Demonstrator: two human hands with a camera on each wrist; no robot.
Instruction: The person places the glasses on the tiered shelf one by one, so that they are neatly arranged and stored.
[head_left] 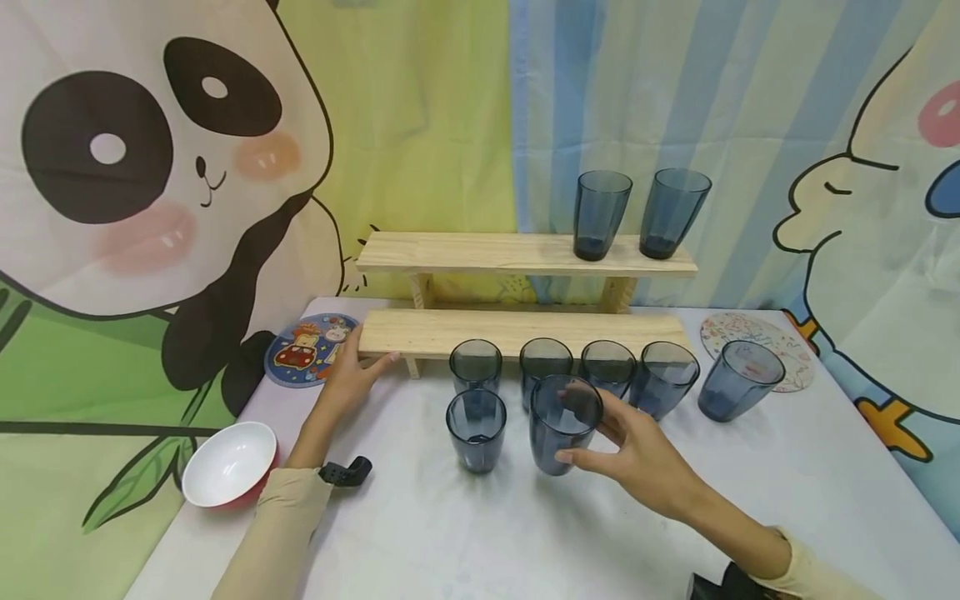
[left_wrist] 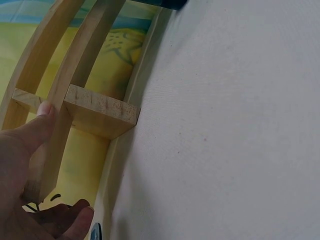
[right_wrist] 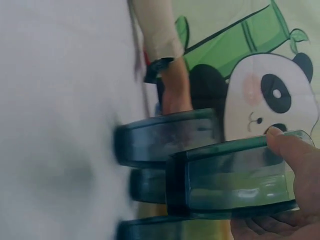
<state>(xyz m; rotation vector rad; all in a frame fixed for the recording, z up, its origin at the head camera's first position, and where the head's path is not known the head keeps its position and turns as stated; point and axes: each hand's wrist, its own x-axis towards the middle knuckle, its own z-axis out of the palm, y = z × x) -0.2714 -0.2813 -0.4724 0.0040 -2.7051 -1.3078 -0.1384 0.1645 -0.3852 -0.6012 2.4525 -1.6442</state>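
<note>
"What's the right hand [head_left: 637,454] doing?"
"Pinching a glass [head_left: 558,429], raised above the surface [head_left: 465,533]."
"And the left hand [head_left: 349,382]?"
"Gripping the lower shelf [head_left: 465,329] by its left end."
"Any risk?"
"Carried too low, that glass might knock the standing glasses [head_left: 477,433]; a loose pinch could let it slip."

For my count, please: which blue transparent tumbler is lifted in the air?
The blue transparent tumbler in the right hand; all others stand on the white table or upper wooden shelf.
</note>
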